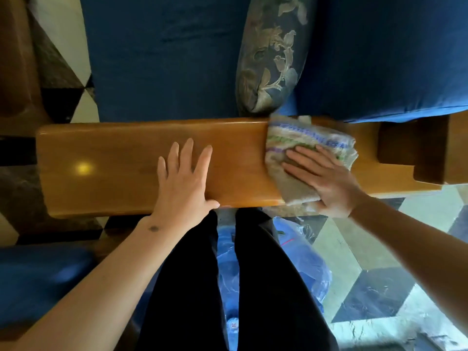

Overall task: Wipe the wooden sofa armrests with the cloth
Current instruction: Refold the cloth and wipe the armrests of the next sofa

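Note:
A wide, glossy wooden armrest (106, 163) runs left to right across the middle of the view. My left hand (183, 182) lies flat on it near the centre, fingers spread, holding nothing. A crumpled cloth (306, 140) with purple, green and beige stripes lies on the armrest's right part. My right hand (321, 178) presses down on the cloth with flat fingers, thumb over the near edge. Part of the cloth hangs over that near edge under my palm.
Blue sofa cushions (162, 59) lie beyond the armrest, with a patterned bolster pillow (268, 57) between them. A wooden post (415, 148) joins the armrest at the right. My dark trouser legs, a blue plastic bag (314, 279) and a tiled floor (379, 262) are below.

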A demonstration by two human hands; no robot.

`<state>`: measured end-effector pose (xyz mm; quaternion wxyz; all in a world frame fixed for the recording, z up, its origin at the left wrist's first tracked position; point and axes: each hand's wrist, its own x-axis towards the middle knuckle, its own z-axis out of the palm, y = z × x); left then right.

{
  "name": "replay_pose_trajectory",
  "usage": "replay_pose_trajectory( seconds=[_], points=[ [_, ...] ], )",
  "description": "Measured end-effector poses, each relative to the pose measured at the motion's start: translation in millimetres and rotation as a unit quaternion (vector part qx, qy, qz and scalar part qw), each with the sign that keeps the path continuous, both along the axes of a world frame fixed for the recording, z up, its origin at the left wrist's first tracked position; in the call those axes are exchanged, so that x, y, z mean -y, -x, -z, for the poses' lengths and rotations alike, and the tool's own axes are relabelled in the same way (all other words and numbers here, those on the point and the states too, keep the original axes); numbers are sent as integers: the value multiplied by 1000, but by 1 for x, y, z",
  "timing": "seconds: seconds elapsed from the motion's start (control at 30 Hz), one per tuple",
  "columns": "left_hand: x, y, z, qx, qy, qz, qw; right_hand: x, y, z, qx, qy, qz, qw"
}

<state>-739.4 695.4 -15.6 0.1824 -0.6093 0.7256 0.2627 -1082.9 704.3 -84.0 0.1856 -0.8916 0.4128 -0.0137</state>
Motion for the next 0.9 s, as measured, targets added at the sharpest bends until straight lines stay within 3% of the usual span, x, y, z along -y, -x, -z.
replay_pose_trajectory(
  seconds=[0.13, 0.27, 0.63, 0.7, 0.83, 0.9],
  points=[
    [2, 5, 1, 8, 7, 3, 1000, -15, 26, 3, 51, 39, 201, 978],
    [3, 1, 6, 8, 25, 11, 1000, -25, -9, 6, 64, 52, 341, 937],
    [-1, -27, 13, -53, 54, 3, 997, -6, -158, -4, 73, 37, 687, 722],
    [-4, -48, 13, -59, 52, -13, 997, -3, -189, -4, 78, 24, 681, 728],
    [-10, -92, 16, -64, 61, -55, 995, -13, -230, 0, 61, 21, 610, 789],
    [-13, -114, 18, -75, 66, -100, 990, -14, -251, 2, 57, 16, 596, 801]
  ],
)
